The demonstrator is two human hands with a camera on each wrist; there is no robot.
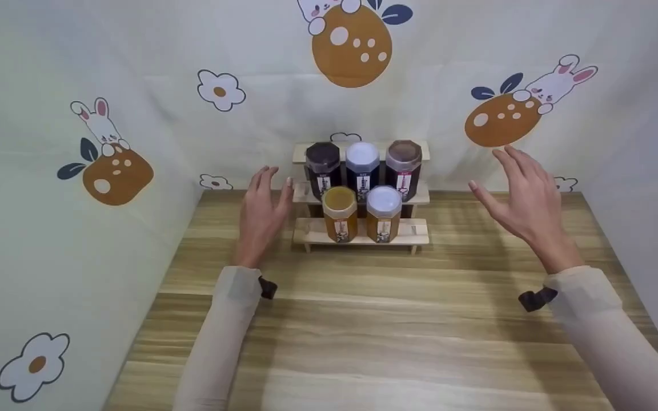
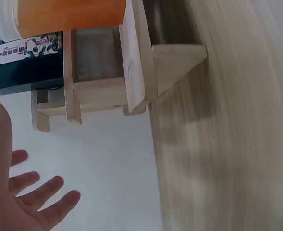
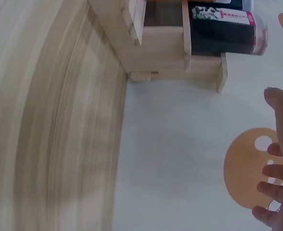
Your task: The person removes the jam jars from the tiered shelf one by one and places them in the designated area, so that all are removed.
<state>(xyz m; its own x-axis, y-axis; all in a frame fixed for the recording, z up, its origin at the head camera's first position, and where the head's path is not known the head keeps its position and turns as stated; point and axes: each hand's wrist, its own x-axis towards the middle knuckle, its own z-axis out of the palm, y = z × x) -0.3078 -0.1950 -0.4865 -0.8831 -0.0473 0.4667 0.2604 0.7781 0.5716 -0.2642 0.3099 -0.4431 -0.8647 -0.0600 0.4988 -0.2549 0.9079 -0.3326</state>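
Several lidded jars stand on a small tiered wooden rack (image 1: 306, 233) against the back wall. On its lower step are an amber jar with a yellow lid (image 1: 340, 214) and an amber jar with a white lid (image 1: 384, 214). Behind them stand a dark jar with a black lid (image 1: 323, 162), a dark jar with a white lid (image 1: 362, 162) and a dark jar with a brown lid (image 1: 404, 162). My left hand (image 1: 261, 214) is just left of the rack, thumb towards it, holding nothing. Farther off on the right, my right hand (image 1: 529, 197) is raised with fingers spread, also holding nothing.
The rack stands at the back of a wood-grain table (image 1: 363, 319). Pale cloth walls (image 1: 272, 125) printed with oranges, rabbits and flowers enclose the table at the back and both sides. Each wrist wears a small black device, such as the right one (image 1: 536, 298).
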